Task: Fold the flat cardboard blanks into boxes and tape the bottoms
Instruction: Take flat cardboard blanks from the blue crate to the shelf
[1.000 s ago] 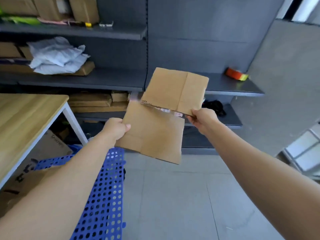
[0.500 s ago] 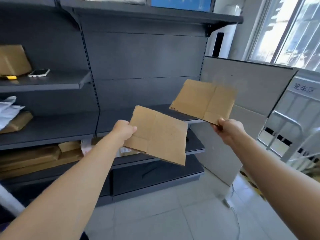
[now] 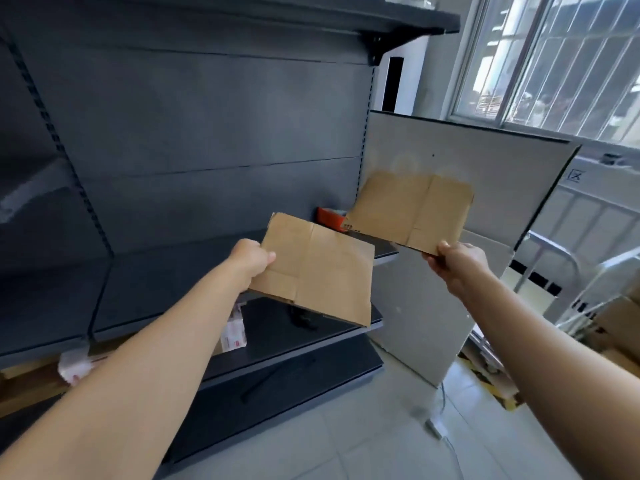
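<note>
Dark grey shelving (image 3: 207,133) fills the wall ahead. A pale panel (image 3: 450,161) leans at its right end below a barred window (image 3: 554,64), and the floor (image 3: 346,445) is light tile. The left hand (image 3: 251,259) pinches one cardboard blank (image 3: 318,271) by its edge, thumb on top. The right hand (image 3: 457,263) grips a second blank (image 3: 408,209) by its near corner (far edge blurred), higher and apart. A red tape roll (image 3: 329,218) shows on the shelf between them. A second ago the blanks overlapped beside a wooden table.
</note>
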Action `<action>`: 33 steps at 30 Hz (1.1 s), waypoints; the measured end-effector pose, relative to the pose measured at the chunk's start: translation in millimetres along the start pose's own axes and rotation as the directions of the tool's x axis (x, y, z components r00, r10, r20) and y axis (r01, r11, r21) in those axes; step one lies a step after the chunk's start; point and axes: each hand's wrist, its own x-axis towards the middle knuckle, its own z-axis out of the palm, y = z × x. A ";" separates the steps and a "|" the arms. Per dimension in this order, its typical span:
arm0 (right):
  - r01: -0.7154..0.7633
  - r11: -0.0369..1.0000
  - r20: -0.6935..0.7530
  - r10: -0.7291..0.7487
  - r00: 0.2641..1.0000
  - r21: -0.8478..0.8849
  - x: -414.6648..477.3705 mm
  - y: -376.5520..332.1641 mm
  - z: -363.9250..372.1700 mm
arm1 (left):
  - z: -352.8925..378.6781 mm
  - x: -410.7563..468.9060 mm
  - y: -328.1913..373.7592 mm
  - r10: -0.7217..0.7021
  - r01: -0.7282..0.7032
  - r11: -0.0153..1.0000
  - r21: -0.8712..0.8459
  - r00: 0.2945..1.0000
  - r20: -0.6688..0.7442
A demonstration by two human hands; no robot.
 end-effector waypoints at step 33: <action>-0.210 0.935 0.079 0.242 0.967 -0.286 264.2 73.7 179.7 | 73.0 322.9 -31.3 -0.338 0.339 0.939 -0.049 0.941 0.031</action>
